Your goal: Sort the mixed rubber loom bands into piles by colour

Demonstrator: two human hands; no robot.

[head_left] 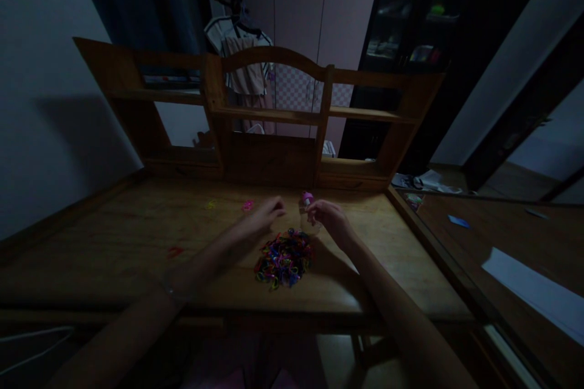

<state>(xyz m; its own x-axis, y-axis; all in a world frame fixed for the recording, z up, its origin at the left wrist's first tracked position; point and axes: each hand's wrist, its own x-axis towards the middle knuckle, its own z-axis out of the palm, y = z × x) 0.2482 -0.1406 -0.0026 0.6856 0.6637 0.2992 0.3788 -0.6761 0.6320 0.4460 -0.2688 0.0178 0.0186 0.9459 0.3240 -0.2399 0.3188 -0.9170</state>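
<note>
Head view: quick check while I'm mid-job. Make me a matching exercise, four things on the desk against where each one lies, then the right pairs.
Things
1. Mixed-colour pile
2. Yellow cluster
3. Red cluster
4. Purple-capped container

Places
A. Beside the right hand
B. Just left of the left forearm
C. Between the left forearm and the right forearm
D. Level with the pink cluster, to its left

Pairs: 1-C, 2-D, 3-B, 4-A

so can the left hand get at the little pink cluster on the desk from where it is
Likely yes: the left hand is just to the right of the pink cluster, and nothing visible lies between them.
</note>
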